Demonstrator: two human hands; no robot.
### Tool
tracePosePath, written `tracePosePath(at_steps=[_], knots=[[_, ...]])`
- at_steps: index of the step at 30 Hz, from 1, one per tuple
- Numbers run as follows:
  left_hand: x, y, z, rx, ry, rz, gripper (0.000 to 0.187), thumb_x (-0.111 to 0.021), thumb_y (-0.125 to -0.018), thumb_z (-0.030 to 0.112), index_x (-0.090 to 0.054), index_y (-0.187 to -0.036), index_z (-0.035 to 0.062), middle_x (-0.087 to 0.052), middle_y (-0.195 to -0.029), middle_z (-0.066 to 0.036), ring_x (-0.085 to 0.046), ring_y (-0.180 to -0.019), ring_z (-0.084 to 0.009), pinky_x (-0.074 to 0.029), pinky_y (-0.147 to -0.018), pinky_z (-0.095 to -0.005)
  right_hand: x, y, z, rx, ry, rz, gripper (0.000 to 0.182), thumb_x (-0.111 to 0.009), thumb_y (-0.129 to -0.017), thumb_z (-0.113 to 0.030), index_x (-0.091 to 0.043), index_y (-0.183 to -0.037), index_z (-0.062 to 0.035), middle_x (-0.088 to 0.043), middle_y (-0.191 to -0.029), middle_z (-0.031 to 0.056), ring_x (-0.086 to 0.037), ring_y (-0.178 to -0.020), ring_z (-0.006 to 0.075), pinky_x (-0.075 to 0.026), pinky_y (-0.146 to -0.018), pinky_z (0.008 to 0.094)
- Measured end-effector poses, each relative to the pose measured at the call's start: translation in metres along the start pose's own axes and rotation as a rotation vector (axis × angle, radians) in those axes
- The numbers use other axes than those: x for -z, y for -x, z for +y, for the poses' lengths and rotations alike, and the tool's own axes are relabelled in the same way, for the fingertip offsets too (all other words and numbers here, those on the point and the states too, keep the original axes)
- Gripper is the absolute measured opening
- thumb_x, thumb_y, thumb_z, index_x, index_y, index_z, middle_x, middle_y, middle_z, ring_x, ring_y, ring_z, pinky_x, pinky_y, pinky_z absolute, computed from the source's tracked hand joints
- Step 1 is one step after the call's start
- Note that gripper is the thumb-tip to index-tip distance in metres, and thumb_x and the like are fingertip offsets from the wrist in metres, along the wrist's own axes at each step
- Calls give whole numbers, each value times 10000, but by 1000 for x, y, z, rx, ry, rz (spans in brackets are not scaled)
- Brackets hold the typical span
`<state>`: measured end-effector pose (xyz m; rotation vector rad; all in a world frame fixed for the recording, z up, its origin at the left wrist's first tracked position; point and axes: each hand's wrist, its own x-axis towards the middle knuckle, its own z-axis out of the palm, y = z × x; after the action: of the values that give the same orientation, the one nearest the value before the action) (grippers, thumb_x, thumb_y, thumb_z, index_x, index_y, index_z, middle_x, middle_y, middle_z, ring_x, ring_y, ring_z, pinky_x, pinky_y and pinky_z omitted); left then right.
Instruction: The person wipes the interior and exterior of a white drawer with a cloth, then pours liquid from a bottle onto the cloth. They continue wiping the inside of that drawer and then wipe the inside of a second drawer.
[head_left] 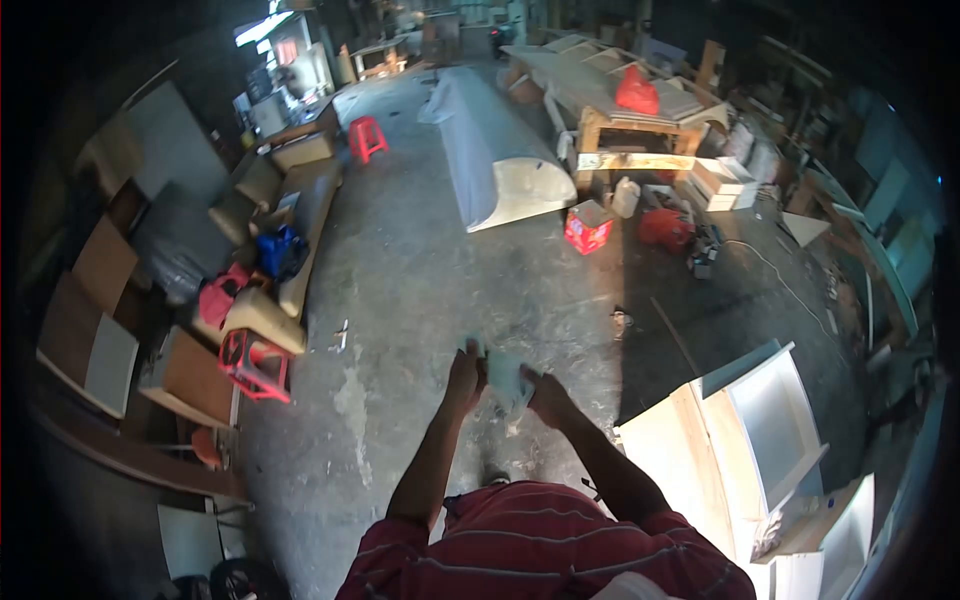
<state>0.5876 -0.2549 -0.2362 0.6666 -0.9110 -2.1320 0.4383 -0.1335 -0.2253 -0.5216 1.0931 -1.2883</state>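
Observation:
Both my hands are held out in front of my striped red shirt, above the grey concrete floor. Between them hangs a thin, pale, see-through sheet, blurred at its edges. My left hand is closed on its left side, fingers pointing up. My right hand pinches its right side. The two hands are apart, with the sheet spanning the gap.
A sofa and red stools stand at the left. A long wrapped piece lies ahead, near a red box. Wooden cabinets stand close at the right; a workbench is farther back.

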Motion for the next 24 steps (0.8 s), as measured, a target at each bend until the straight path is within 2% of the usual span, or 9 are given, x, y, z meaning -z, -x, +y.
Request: tracePosePath(at_steps=[4, 6, 8, 10, 12, 14, 17, 19, 24], knots=[[-30, 14, 20, -114, 169, -168, 465, -413, -963, 362, -337, -1321, 75, -613, -936, -60, -601, -814, -179, -487, -763, -337, -12, -1, -41, 306, 66, 44, 366, -505, -933, -320, -581, -1024, 26, -621, -925, 68, -597, -797, 141, -478, -692, 296], [-57, 22, 12, -123, -31, -95, 488, -487, -938, 348, -380, -1311, 54, -619, -954, -54, -591, -860, -167, -472, -794, -309, -18, 2, -63, 351, 247, 85, 371, -508, -930, -336, -597, -985, 19, -623, -886, 63, -582, -778, 131, -468, -679, 298], [-63, 17, -3, -50, -331, -174, 477, -574, -898, 336, -473, -1256, 38, -616, -956, -36, -566, -885, -136, -444, -798, -277, -18, 1, -80, 381, 429, 134, 379, -511, -926, -353, -613, -946, 12, -624, -847, 57, -566, -758, 122, -459, -667, 301], [-62, 0, -11, -55, -343, -67, 296, -618, -872, 316, -603, -1006, 52, -554, -783, 24, -474, -687, -86, -392, -624, -247, -15, 0, -90, 395, 689, 209, 402, -517, -917, -378, -627, -876, 6, -620, -792, 48, -546, -725, 115, -449, -655, 304], [-71, -3, 2, -135, -534, 21, 270, -621, -870, 315, -613, -912, 48, -543, -724, 28, -458, -639, -78, -383, -591, -250, -13, 14, -110, 412, 802, 251, 401, -548, -900, -375, -629, -884, 17, -615, -779, 47, -551, -722, 122, -454, -650, 307], [-94, 5, 25, -222, -512, 1, 308, -564, -906, 321, -602, -912, 15, -587, -781, 3, -522, -718, -76, -423, -649, -267, 10, 9, -107, 696, 791, 311, 367, -576, -871, -342, -634, -862, 20, -623, -682, 79, -598, -653, 156, -459, -596, 345], [-113, 5, 47, -199, -313, -54, 301, -536, -922, 299, -596, -919, 4, -612, -829, -32, -580, -804, -122, -471, -715, -284, 12, 31, -122, 379, 258, 182, 326, -539, -909, -299, -612, -962, 15, -632, -834, 47, -606, -714, 145, -496, -653, 307], [-122, 3, 48, -156, -190, -69, 297, -535, -922, 294, -592, -922, 3, -619, -854, -46, -597, -825, -136, -486, -737, -298, 14, 33, -120, 423, 142, 206, 316, -532, -916, -292, -603, -980, 9, -627, -856, 51, -605, -741, 146, -499, -684, 311], [-121, -11, 25, 114, -713, -340, 287, -532, -923, 299, -581, -930, 16, -611, -904, -71, -605, -845, -144, -510, -715, -323, 13, 47, -124, 509, -17, 201, 296, -544, -909, -264, -582, -1025, 6, -618, -899, 59, -592, -825, 137, -480, -741, 309]])
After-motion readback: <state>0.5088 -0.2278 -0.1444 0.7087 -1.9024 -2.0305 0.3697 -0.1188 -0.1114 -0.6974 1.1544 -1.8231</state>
